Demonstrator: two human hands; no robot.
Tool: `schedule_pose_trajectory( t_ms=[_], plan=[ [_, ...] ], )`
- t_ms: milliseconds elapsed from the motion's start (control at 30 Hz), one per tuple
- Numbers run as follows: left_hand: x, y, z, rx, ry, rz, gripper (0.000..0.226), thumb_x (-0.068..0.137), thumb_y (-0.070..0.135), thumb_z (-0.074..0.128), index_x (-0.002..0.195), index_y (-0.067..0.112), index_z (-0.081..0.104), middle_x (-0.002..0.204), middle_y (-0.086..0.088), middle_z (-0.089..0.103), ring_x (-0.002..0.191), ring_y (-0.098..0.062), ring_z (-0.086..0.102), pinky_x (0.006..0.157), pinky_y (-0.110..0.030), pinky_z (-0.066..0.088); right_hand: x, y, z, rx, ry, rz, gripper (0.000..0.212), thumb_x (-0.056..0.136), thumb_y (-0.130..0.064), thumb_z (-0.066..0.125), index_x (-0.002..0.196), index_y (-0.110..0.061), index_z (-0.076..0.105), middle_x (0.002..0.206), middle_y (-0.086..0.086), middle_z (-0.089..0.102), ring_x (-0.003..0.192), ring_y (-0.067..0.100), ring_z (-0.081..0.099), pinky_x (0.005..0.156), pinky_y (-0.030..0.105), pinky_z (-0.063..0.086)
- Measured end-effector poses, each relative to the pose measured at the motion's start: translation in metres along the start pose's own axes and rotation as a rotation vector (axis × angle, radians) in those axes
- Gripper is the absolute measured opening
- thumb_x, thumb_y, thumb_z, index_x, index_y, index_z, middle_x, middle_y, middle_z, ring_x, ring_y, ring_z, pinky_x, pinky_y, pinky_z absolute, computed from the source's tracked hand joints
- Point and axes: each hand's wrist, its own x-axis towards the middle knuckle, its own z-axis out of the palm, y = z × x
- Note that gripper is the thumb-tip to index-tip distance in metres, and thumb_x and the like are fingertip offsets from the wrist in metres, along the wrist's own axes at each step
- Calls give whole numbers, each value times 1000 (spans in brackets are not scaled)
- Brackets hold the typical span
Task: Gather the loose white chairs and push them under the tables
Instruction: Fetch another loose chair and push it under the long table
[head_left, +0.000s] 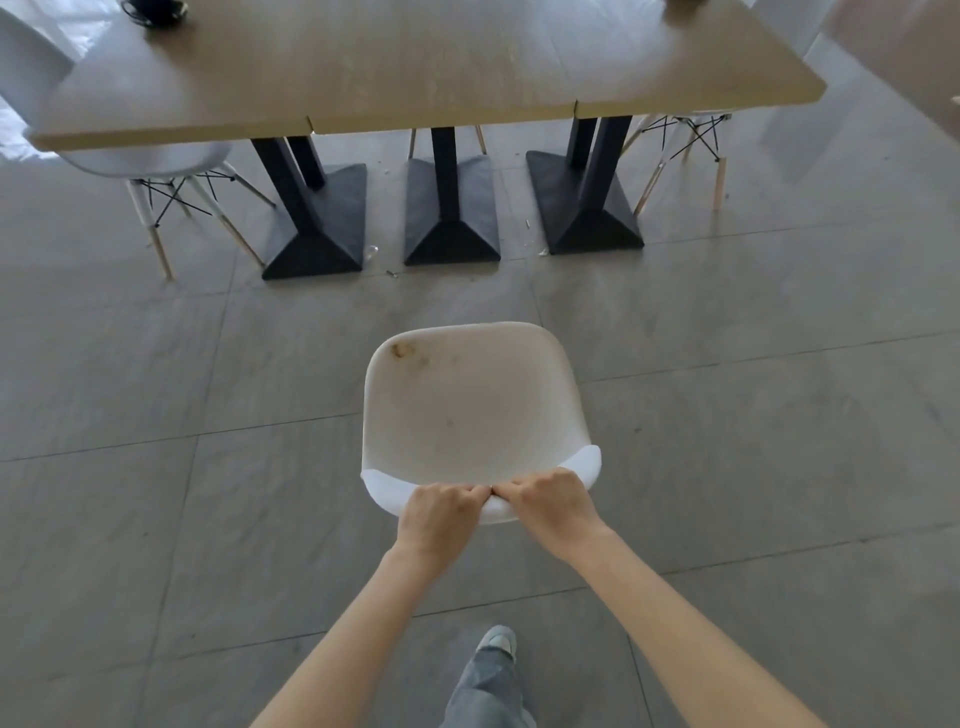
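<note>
Head view. White chair (470, 410): moulded shell seat, brown stain near its far left corner, standing on the grey tiled floor (753, 415) well apart from the tables, seat front facing them. Left hand (441, 517) and right hand (550, 506): both curled over the top edge of the chair's backrest, fingers folded down inside the rim, the two hands touching each other at the middle.

Wooden table (415, 67): long run of brown tops butted edge to edge, seams visible along the near edge. Three black pedestal bases (451, 223) beneath, side by side; open floor lies between them and the held chair. Small bits of debris (390, 272) on the tiles by the bases.

Left chair (156, 161): white shell, wood-and-wire legs, seat partly under the table's left end. Right chair (680, 150): same leg pattern, mostly hidden under the table's right end.

Dark object (156, 10) at the far left of the tabletop, cut by the frame; kind not discernible. Person's grey trouser leg and pale shoe (496, 644) below. No legible writing or labels.
</note>
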Motion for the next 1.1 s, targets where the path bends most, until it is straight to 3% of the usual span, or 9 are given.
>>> schedule_pose_trajectory(
  t_ms=[333,467,533,600,667,733,867,933,1100],
  plan=[
    [53,-27,-14,-10,32,-39,31,88,10,43,113,21,58,103,-1,73,91,-29,68,70,-32,50,56,32,-11,22,13,-55,30,91,-8,41,117,-18,54,106,6,69,95,31,65,73,37,48],
    [82,-38,-39,49,93,21,29,39,22,87,62,28,71,44,9,67,34,-9,61,31,-14,39,90,55,-25,24,6,-65,30,91,-8,42,117,-18,55,105,7,70,94,31,65,73,37,47],
    [103,-45,-46,36,98,2,33,27,21,88,52,27,68,35,9,61,25,-8,54,26,-11,33,106,65,-37,31,59,-83,25,85,-11,55,107,-21,62,92,4,73,84,27,69,66,33,50],
    [120,-51,-52,30,85,13,34,25,20,88,51,27,67,34,8,61,24,-9,53,25,-11,32,119,73,-48,-50,40,-76,24,55,-22,81,74,-30,70,57,-6,71,51,12,67,45,19,47],
    [137,-59,-59,27,100,26,34,25,20,88,51,27,67,34,9,60,24,-8,53,25,-11,31,138,81,-55,-102,45,-45,33,29,-26,88,53,-32,65,37,-10,60,31,4,56,32,11,38],
    [154,-68,-66,27,101,29,33,26,21,88,51,26,67,34,9,60,24,-7,52,25,-11,31,156,88,-61,-109,48,-15,31,29,-27,87,51,-31,65,36,-10,60,30,4,55,32,11,38],
    [191,-88,-80,39,128,6,33,24,21,88,49,25,66,33,9,59,24,-7,52,25,-11,31,193,106,-71,-22,-17,-26,24,81,-8,57,100,-21,63,89,2,74,82,24,69,67,31,50],
    [206,-96,-89,48,128,4,33,27,19,88,51,26,67,35,8,60,26,-8,54,26,-11,32,211,114,-73,32,-14,-32,27,88,-6,45,110,-17,58,102,6,71,92,30,65,74,36,47],
    [249,-123,-90,-79,90,-7,31,89,11,44,115,20,60,101,-3,74,90,-30,68,70,-32,51,251,133,-87,55,13,-57,27,91,-9,43,114,-18,56,103,5,71,92,28,66,73,35,47]
  ],
)
